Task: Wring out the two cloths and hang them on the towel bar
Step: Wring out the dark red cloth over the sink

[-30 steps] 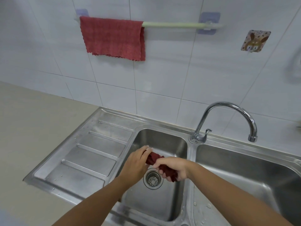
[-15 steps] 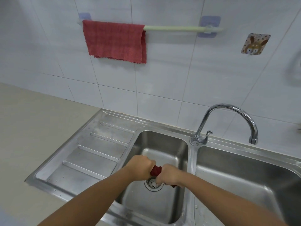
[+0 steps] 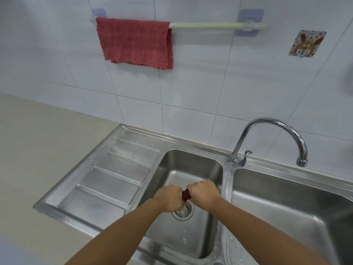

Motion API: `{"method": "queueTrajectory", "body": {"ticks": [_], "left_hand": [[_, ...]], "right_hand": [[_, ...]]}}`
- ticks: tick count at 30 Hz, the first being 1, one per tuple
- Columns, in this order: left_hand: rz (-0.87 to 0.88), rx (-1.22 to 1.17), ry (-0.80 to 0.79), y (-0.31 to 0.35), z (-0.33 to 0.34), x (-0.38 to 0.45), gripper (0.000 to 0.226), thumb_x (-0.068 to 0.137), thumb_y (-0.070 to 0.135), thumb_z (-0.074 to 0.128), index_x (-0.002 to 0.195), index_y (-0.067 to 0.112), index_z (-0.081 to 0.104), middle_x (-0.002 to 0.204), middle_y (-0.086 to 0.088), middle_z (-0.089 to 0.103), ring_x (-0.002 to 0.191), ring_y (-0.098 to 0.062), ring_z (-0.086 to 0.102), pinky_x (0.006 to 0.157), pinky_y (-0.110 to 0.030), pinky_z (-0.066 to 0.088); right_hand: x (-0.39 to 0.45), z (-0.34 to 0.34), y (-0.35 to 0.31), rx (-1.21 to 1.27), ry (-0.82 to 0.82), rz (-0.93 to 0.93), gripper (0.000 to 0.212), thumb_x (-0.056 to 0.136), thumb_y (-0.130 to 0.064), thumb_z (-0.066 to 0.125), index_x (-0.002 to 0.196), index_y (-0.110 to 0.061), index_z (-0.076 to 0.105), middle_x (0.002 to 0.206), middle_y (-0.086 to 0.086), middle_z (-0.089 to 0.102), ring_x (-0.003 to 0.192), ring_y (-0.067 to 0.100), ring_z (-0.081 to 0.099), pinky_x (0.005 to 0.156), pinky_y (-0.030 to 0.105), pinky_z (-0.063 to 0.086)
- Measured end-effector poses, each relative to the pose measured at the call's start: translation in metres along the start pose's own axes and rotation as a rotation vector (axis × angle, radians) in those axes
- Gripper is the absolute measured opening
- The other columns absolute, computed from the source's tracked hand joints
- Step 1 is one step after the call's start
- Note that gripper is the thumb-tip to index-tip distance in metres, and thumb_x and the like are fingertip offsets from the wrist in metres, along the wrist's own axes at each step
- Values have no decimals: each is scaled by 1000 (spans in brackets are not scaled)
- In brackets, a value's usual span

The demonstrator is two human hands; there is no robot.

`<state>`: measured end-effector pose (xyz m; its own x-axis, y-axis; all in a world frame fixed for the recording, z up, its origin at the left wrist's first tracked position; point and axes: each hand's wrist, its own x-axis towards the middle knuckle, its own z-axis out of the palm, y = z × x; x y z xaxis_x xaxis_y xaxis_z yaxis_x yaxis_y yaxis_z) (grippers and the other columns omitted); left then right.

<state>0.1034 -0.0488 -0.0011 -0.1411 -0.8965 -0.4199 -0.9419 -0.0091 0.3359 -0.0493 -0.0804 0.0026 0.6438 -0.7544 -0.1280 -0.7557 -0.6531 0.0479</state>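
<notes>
White wall tiles (image 3: 191,88) rise behind a beige counter (image 3: 34,150) and a steel double sink (image 3: 227,188) with a ribbed drainboard (image 3: 107,180). The tap (image 3: 267,142) arches over the right basin. One red cloth (image 3: 135,43) hangs on the towel bar (image 3: 215,25). My left hand (image 3: 169,197) and right hand (image 3: 203,194) are clenched around the dark red cloth (image 3: 186,195) above the drain (image 3: 183,212) of the left basin.

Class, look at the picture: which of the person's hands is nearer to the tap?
Right. The right hand is below-left of the tap; the left hand is farther left.
</notes>
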Motion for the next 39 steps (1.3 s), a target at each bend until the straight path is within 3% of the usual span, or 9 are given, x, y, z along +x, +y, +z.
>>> {"method": "queueTrajectory", "body": {"ticks": [5, 13, 17, 21, 23, 25, 30, 35, 39], "left_hand": [[20, 289, 292, -12, -1, 3, 36, 87, 48, 57, 101, 16, 57, 86, -2, 69, 74, -22, 68, 69, -33, 56], [-16, 377, 211, -1, -2, -5, 23, 86, 35, 50, 79, 17, 62, 69, 0, 59, 62, -21, 58, 64, -29, 49], [-7, 361, 214, 1, -3, -7, 27, 86, 38, 48, 70, 18, 54, 60, 3, 49, 59, -21, 53, 58, -28, 43], [-6, 341, 255, -7, -6, -7, 28, 90, 43, 48, 85, 16, 57, 71, 0, 56, 70, -22, 65, 66, -31, 51], [-36, 282, 281, -9, -4, -8, 38, 89, 52, 50, 97, 16, 57, 80, -1, 62, 79, -22, 68, 70, -32, 53], [-90, 186, 300, -14, -1, -11, 44, 86, 57, 55, 105, 16, 54, 93, -2, 67, 85, -20, 67, 73, -32, 53], [-138, -61, 269, -28, 0, -26, 49, 77, 53, 70, 108, 20, 50, 101, 2, 62, 90, -16, 62, 80, -30, 53], [48, -466, 219, -15, -4, -42, 66, 77, 33, 75, 134, 24, 43, 131, 5, 53, 123, -15, 48, 105, -35, 41], [71, -888, 137, 4, -15, -56, 50, 84, 6, 62, 130, 15, 45, 122, -2, 62, 107, -11, 60, 80, -15, 46]], "right_hand": [[8, 5, -4, 125, 36, 139, 24, 86, -21, 56, 109, -17, 48, 95, 6, 64, 85, 27, 62, 63, 35, 43], [4, -3, -9, -12, -110, 138, 12, 86, -20, 50, 76, -17, 56, 71, 3, 57, 61, 25, 53, 58, 31, 41], [5, -6, -7, -15, -98, 155, 16, 87, -21, 48, 85, -15, 63, 73, 3, 57, 64, 26, 54, 58, 31, 41], [6, -7, -6, 200, -125, 189, 26, 82, -38, 59, 97, -18, 62, 89, 1, 67, 76, 23, 60, 63, 30, 43], [4, -6, -3, 467, -215, 210, 46, 72, -43, 74, 105, -19, 53, 94, -2, 61, 82, 20, 58, 65, 31, 44], [-4, -10, -1, 788, -264, 236, 57, 69, -26, 81, 112, -18, 44, 103, 0, 56, 82, 15, 55, 64, 27, 46], [-20, -20, 5, 1367, -83, 407, 25, 84, -4, 68, 104, -13, 56, 98, 9, 66, 77, 14, 64, 78, 30, 57], [-28, -37, -8, 1373, 50, 387, 10, 91, -16, 64, 81, -15, 63, 74, 4, 69, 63, 12, 63, 68, 26, 53], [-31, -46, -12, 1393, 54, 367, 21, 90, -20, 66, 70, -14, 62, 65, 4, 62, 59, 12, 55, 63, 23, 47]]}}
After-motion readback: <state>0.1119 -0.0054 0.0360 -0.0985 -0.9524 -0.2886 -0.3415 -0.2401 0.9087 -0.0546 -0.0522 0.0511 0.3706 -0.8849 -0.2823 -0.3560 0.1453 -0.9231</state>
